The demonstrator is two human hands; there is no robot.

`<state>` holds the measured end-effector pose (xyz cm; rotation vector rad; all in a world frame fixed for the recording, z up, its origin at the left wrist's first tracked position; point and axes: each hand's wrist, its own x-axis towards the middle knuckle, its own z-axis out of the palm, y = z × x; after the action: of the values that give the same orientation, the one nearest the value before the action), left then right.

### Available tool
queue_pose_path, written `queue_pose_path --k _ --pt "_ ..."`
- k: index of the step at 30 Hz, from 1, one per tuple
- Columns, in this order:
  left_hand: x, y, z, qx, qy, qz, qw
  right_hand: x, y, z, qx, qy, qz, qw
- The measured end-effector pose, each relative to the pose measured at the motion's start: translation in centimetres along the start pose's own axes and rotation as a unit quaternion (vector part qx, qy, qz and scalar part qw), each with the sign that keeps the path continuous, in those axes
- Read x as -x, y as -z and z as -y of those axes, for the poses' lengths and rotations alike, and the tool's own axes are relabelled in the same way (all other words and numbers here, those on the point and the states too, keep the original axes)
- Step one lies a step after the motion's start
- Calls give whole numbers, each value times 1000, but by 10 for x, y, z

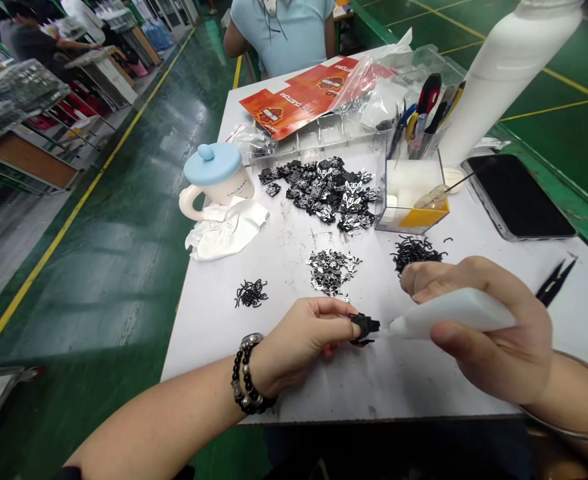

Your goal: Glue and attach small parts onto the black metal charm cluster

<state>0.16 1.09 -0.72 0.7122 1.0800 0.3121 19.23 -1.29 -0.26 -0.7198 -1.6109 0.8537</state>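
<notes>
Between the thumb and fingers of my left hand point(307, 340) is a small black plastic part point(365, 326), held just above the table's near edge. My right hand point(499, 340) grips a white squeeze bottle point(454, 315) lying nearly level. Its narrow tip points left at the black part; whether they touch I cannot tell. Beyond my left hand lies a pile of small silvery metal pieces point(331, 272). A heap of short black bent pieces point(417, 253) sits behind my right hand, and a smaller similar heap point(251, 293) is to the left.
Many black parts point(324, 190) lie at the table's middle. Around them stand a lidded mug point(224, 180), crumpled tissue point(227, 230), a clear tool holder point(414, 193), a tall white bottle point(509, 73), a phone point(521, 197) and tweezers point(557, 281). A person point(284, 37) sits opposite.
</notes>
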Motion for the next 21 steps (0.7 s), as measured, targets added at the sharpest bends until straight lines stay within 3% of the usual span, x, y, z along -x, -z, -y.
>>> queue_pose_path --k 7,9,11,13,14,15,18,21 --pt "-1 1 0 1 2 -3 1000 2 0 2 3 -9 -5 1000" --pt "-1 1 1 3 3 -3 1000 2 0 -2 -19 -29 -63 997" --pt "-1 2 1 5 3 -2 1000 -1 3 -8 -14 -30 -184 982" --pt "-1 2 1 5 3 0 1000 -6 10 -16 58 -21 -279 958" --pt "-1 2 1 4 2 -1 1000 -10 14 -21 107 -23 -295 949" --pt "-1 2 1 3 2 -2 1000 -13 19 -26 152 -34 -285 946" --pt "-1 1 0 5 3 -3 1000 -20 30 -43 228 -105 -171 953" --pt "-1 1 0 6 0 -3 1000 -24 28 -57 278 -160 -83 943"
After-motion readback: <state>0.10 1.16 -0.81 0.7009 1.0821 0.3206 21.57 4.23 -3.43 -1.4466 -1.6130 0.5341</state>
